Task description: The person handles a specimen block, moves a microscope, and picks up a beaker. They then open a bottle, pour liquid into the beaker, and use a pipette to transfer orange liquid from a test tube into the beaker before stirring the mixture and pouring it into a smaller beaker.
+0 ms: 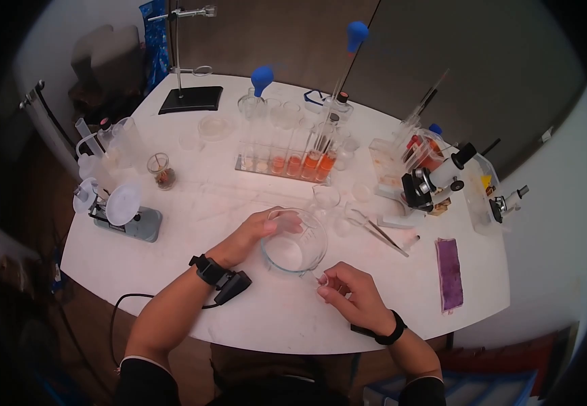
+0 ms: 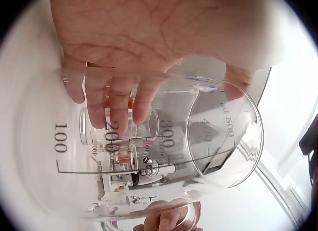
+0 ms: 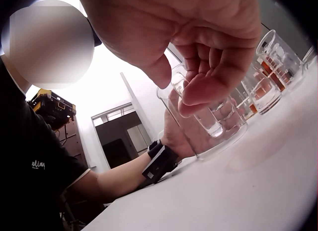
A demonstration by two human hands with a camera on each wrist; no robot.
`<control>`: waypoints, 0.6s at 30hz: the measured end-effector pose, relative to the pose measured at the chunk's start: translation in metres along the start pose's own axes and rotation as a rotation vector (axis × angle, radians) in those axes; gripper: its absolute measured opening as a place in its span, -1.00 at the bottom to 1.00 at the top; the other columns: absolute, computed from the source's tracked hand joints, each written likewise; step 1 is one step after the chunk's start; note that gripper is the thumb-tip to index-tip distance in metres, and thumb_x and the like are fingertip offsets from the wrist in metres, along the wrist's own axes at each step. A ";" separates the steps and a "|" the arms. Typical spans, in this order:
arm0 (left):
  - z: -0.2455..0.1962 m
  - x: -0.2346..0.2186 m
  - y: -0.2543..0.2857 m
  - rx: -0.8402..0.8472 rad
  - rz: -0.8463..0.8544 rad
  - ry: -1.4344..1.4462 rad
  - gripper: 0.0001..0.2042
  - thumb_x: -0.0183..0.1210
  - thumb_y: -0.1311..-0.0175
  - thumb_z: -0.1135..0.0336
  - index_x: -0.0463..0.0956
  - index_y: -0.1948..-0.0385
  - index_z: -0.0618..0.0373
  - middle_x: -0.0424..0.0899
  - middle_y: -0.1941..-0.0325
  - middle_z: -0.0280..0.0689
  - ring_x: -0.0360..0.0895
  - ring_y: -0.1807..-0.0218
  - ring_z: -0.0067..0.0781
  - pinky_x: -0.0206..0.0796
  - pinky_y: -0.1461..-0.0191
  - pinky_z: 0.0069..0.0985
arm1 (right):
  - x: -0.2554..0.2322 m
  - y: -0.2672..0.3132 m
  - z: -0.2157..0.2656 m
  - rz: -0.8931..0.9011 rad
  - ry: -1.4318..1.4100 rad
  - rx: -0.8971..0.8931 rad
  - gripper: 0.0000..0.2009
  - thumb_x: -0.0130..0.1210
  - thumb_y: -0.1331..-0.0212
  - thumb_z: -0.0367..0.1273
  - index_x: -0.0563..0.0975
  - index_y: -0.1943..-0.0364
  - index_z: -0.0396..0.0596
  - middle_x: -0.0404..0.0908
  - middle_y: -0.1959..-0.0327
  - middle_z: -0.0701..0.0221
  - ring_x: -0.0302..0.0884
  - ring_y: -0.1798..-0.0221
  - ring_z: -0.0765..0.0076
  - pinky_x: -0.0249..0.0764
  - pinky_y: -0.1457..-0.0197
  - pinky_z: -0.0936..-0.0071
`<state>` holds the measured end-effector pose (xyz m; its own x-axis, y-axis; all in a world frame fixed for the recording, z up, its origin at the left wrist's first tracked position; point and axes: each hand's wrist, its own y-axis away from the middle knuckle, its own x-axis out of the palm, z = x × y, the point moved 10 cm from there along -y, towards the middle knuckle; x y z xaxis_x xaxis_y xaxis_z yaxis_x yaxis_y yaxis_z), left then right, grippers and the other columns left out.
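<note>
A clear glass measuring cup [image 1: 295,252] with a side handle sits on the white table in front of me. Dark graduation marks up to 500 ml show on its wall in the left wrist view. My left hand [image 1: 256,231] grips the cup from its left side, the fingers [image 2: 119,104] round the wall and seen through the glass. On the opposite side, my right hand [image 1: 356,295] holds the handle [image 1: 315,277] between thumb and curled fingers. The right wrist view shows the cup's base down at the tabletop.
Behind the cup stands a rack [image 1: 239,162] of test tubes, several with orange liquid. Tweezers [image 1: 388,238], a purple cloth [image 1: 449,274] and a microscope [image 1: 436,181] are to the right. A grey scale [image 1: 146,224] and a small jar [image 1: 164,177] stand left.
</note>
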<state>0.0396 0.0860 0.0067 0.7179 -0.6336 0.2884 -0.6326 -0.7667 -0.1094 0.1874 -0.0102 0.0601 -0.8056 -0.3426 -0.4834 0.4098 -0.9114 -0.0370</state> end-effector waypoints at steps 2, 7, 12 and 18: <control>-0.001 -0.003 0.001 -0.033 -0.052 0.010 -0.21 0.03 -0.16 -0.30 0.38 -0.18 0.31 0.53 -0.18 -0.11 0.42 -0.26 -0.29 0.15 -0.40 -0.35 | 0.004 -0.008 0.008 0.008 0.040 -0.070 -0.85 0.19 -0.26 -0.38 0.56 0.22 -0.17 0.53 0.38 0.38 0.49 0.45 0.48 0.42 0.42 0.58; -0.001 -0.027 0.001 0.023 -0.178 0.087 -0.24 -0.14 -0.22 -0.35 0.44 -0.06 0.29 0.55 -0.09 -0.14 0.41 -0.23 -0.27 0.16 -0.37 -0.28 | 0.004 -0.036 0.016 -0.030 0.117 -0.189 -0.89 0.20 -0.23 -0.40 0.59 0.28 -0.17 0.56 0.42 0.34 0.52 0.49 0.42 0.44 0.40 0.54; -0.014 -0.069 0.007 0.168 -0.455 0.089 -0.28 -0.36 -0.39 -0.30 0.48 0.01 0.26 0.55 -0.07 -0.14 0.39 -0.23 -0.26 0.10 -0.38 -0.27 | 0.010 -0.072 0.018 -0.091 0.099 -0.221 -0.84 0.21 -0.23 -0.33 0.59 0.35 -0.16 0.55 0.49 0.31 0.49 0.50 0.29 0.40 0.39 0.42; -0.024 -0.097 0.024 0.280 -0.738 0.041 -0.27 -0.41 -0.46 -0.26 0.39 -0.18 0.30 0.47 -0.25 -0.12 0.27 -0.37 -0.23 -0.04 -0.48 -0.25 | 0.023 -0.105 0.022 -0.207 0.140 -0.270 -0.82 0.20 -0.22 -0.28 0.61 0.36 -0.10 0.56 0.52 0.35 0.49 0.49 0.24 0.37 0.41 0.36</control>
<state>-0.0520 0.1311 -0.0009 0.9090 0.0490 0.4139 0.1033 -0.9886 -0.1098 0.1163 0.0730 0.0717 -0.8247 -0.1059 -0.5555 0.3575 -0.8588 -0.3670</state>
